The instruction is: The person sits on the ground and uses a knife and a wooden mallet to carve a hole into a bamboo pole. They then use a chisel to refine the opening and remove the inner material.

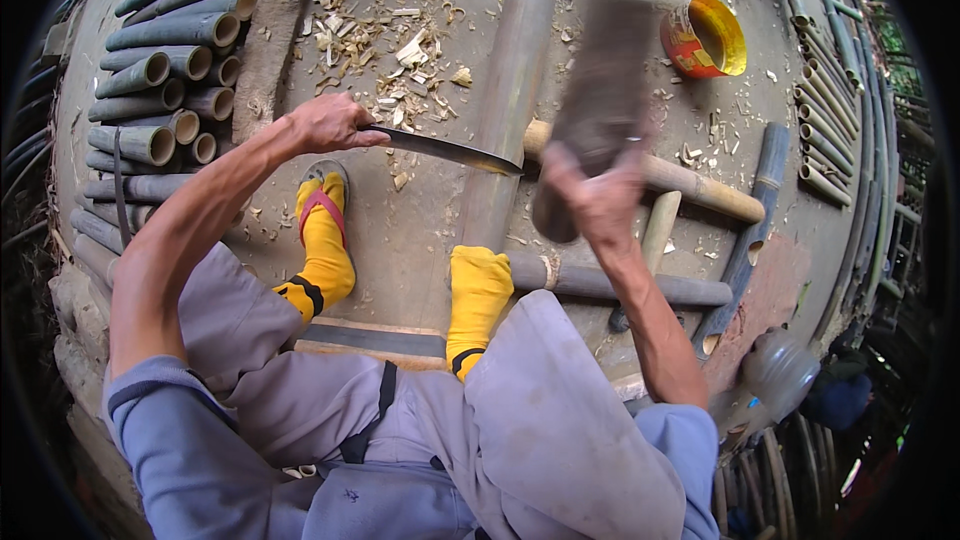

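My left hand [335,125] is closed round the handle of a long curved knife [450,149]. The blade points right, and its tip end overlaps a thick bamboo pole [512,60] lying lengthwise in front of me. My right hand [600,195] grips a thick dark-brown block [600,80], smeared by motion, so its exact shape and material cannot be made out. It appears just right of the blade's tip. My right foot in a yellow sock [480,290] is at the near end of the pole. A lighter bamboo crosspiece [700,188] runs behind the block.
Cut bamboo tubes [150,145] are stacked at the left beside a stone slab [272,50]. Pale shavings [410,50] litter the ground. A red-and-yellow bucket [703,37] stands at the upper right, more bamboo [825,130] beyond it. A clear plastic bottle [780,370] is lower right.
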Action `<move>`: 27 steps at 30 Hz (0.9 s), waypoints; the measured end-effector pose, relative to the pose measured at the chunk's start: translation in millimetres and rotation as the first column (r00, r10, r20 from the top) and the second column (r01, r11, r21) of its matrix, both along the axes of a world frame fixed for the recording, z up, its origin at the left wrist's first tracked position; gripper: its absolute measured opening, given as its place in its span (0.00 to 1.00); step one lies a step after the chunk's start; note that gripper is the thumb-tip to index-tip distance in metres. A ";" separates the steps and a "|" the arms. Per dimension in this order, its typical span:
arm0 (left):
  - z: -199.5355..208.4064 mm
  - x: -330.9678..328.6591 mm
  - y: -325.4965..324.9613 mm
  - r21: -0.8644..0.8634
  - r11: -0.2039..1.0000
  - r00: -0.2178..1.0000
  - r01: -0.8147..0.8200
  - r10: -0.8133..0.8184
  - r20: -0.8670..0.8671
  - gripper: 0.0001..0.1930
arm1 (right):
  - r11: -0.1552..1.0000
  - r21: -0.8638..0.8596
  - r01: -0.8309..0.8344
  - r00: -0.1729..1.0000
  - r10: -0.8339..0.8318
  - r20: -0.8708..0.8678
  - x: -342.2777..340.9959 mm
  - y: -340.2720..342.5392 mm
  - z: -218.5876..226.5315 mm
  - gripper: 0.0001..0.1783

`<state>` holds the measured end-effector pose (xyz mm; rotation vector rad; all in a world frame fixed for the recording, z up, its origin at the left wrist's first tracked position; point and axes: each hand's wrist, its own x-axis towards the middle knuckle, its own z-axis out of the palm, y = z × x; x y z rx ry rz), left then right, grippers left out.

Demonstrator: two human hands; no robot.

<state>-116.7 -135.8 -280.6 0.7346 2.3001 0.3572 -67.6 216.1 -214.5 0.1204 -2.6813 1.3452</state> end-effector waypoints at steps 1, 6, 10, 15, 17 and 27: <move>-0.6 -2.1 1.8 0.001 1.000 1.000 0.004 -0.004 -0.010 0.28 | 0.918 0.063 -0.392 0.791 0.301 0.533 4.9 11.3 -3.7 0.57; -3.3 7.0 -13.7 0.051 0.999 1.000 -0.006 0.005 0.012 0.27 | 0.870 -0.145 -0.471 0.654 0.455 0.604 -30.8 -0.7 49.0 0.54; -4.6 9.5 -9.6 0.012 1.000 1.000 -0.007 0.007 -0.012 0.28 | 0.984 -0.139 -0.112 0.993 0.107 -0.045 -39.8 -2.5 62.3 0.57; -5.3 3.7 -0.5 -0.008 0.999 0.999 0.031 -0.031 -0.005 0.29 | 0.870 -0.048 -0.490 0.629 0.392 0.671 14.3 6.1 -3.9 0.55; -5.7 -0.2 -3.8 0.035 0.999 1.000 0.008 -0.008 -0.005 0.29 | 0.867 -0.020 -0.497 0.604 0.363 0.709 2.2 5.0 7.7 0.56; -1.9 9.5 -6.6 0.053 0.998 0.999 -0.022 0.020 0.040 0.29 | 0.950 -0.135 -0.283 0.702 0.301 0.645 43.9 -0.6 -2.2 0.55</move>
